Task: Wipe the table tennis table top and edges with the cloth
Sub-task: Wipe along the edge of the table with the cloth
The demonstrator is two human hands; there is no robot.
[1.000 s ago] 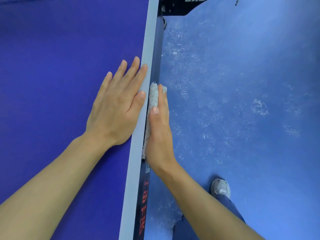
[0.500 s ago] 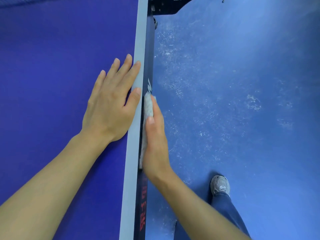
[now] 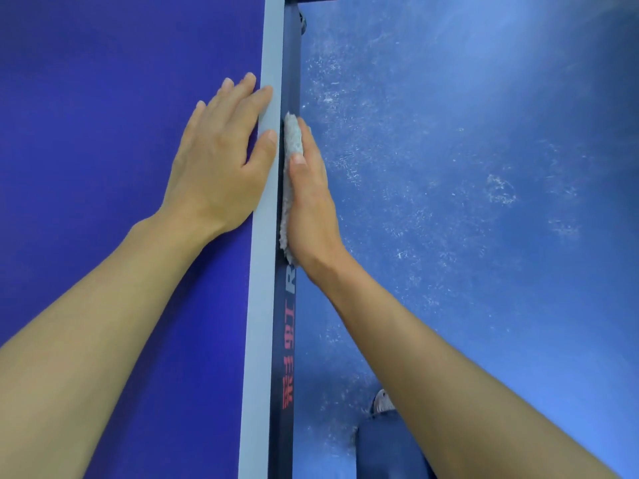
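The table tennis table top is deep blue with a pale line along its right border. My left hand lies flat on the top, its fingertips and thumb reaching the pale line. A light grey fluffy cloth is pressed against the dark side edge of the table. My right hand presses it there with straight fingers and the palm turned toward the edge. Most of the cloth is hidden behind that hand.
Red and white lettering runs along the side edge below my right hand. A blue scuffed floor fills the right side. My shoe and trouser leg stand close to the table. A dark fitting sits at the edge's far end.
My right hand slid the cloth back toward me along the side edge, then forward again, farther than before. My left hand stayed flat on the top and shifted only slightly forward.
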